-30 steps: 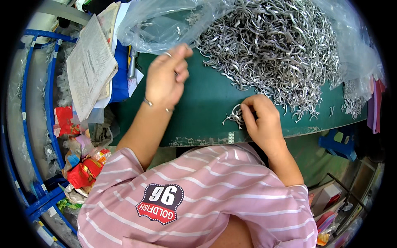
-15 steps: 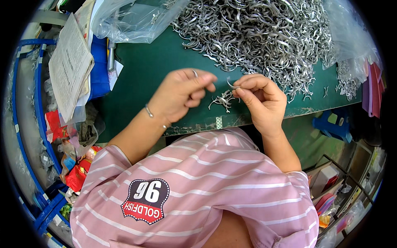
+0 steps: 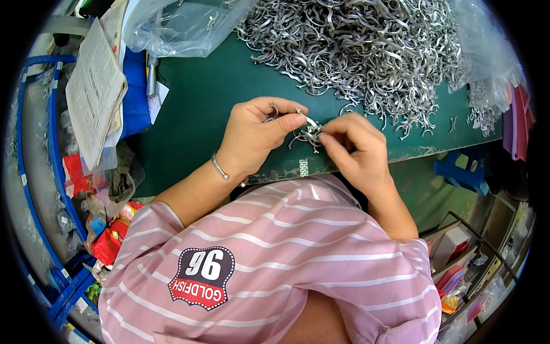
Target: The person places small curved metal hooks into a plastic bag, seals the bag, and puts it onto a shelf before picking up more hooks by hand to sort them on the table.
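Between my two hands is a small curved silver metal piece (image 3: pixel 311 122). My left hand (image 3: pixel 249 135) pinches one end between thumb and forefinger, and another curved metal piece (image 3: pixel 273 112) shows among its curled fingers. The fingertips of my right hand (image 3: pixel 362 152) are closed at the other end of the piece; whether they hold anything more is hidden. Just below the fingertips, a small cluster of the same curved pieces (image 3: pixel 302 138) lies on the green tabletop (image 3: pixel 195 109). Beyond my right hand spreads a large heap of these curved metal pieces (image 3: pixel 361 51).
Clear plastic bags (image 3: pixel 183 28) lie at the table's far left and far right. A folded newspaper (image 3: pixel 94 92), a blue bin (image 3: pixel 135 92) and a metal-handled tool (image 3: pixel 151 77) are on the left. A blue stool (image 3: pixel 463 172) stands below the table's right side.
My left hand has moved right to meet the right hand and now pinches a curved piece. The right hand has come slightly down and left, its fingertips now at the piece's other end.
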Motion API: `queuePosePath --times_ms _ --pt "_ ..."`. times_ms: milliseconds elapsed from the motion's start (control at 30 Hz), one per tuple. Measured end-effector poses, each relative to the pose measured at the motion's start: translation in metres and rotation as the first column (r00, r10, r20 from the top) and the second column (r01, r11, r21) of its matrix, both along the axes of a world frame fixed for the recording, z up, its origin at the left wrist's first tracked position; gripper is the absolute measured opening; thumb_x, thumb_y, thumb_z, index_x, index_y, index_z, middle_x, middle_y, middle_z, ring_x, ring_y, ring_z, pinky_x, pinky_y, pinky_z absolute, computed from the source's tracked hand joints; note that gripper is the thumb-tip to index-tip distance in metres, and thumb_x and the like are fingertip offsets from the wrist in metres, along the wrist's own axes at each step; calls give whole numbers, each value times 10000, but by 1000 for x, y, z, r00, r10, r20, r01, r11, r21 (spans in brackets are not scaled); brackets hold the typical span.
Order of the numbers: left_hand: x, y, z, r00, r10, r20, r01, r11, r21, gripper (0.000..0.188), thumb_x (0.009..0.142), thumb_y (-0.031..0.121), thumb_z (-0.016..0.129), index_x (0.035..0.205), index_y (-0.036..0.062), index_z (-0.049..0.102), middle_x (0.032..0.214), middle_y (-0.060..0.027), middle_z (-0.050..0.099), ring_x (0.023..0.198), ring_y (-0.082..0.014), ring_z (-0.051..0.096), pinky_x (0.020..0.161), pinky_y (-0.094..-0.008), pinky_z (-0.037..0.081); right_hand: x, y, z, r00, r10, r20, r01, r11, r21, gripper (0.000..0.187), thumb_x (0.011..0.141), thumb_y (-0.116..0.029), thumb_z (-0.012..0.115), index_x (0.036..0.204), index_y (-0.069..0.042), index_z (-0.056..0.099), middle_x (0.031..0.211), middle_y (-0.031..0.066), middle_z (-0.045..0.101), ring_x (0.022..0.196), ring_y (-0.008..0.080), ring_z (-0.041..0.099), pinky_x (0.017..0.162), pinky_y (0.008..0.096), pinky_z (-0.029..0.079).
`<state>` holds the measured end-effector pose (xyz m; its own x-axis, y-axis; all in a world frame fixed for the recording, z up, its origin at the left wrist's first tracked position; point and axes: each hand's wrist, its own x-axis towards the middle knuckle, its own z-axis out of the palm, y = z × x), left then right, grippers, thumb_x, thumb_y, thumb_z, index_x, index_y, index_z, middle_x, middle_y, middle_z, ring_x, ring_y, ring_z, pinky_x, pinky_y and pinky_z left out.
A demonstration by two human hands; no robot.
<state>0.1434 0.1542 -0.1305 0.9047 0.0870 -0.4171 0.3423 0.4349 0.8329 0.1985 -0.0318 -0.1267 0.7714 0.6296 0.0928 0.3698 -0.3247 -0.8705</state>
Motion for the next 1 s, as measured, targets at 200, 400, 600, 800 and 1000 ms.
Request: queuePosePath --times_ms 200,400,600,800,1000 --pt "-1 0 -2 1000 25 -12 -26 999 -23 159 797 49 652 926 -38 620 765 -48 609 495 -22 387 413 -160 267 -9 7 -9 959 10 285 26 992 -120 118 680 -59 671 745 -26 578 710 84 526 669 269 546 568 364 449" --pt "0 -2 -1 998 62 -14 -61 998 8 168 782 67 673 905 -40 632 717 -22 583 496 -17 393 411 -159 261 -4 15 -12 932 -3 363 39 995 -92 109 672 -44 667 729 -29 575 705 83 530 654 265 545 574 365 450" --pt "0 7 1 993 111 -25 -113 989 -96 70 789 28 569 849 -9 568 798 -115 609 509 -66 439 394 -167 309 -5 12 -14 980 -61 192 55 998 40 91 704 0 647 780 -11 599 717 100 576 653 273 572 572 328 464" --pt "0 12 1 989 141 -51 -148 970 -195 61 762 22 504 820 21 523 754 -104 572 538 -103 468 379 -170 328 -3 4 -10 950 -93 -297 112 993 48 39 792 10 593 830 13 602 733 78 610 617 145 581 549 250 458" --pt "-2 10 2 989 -60 -135 38 987 -159 96 804 52 583 878 1 550 733 -58 550 536 -63 445 383 -156 285 2 0 -5 724 102 -682 136 948 287 65 860 -7 536 895 25 581 764 35 612 639 74 554 568 196 463"
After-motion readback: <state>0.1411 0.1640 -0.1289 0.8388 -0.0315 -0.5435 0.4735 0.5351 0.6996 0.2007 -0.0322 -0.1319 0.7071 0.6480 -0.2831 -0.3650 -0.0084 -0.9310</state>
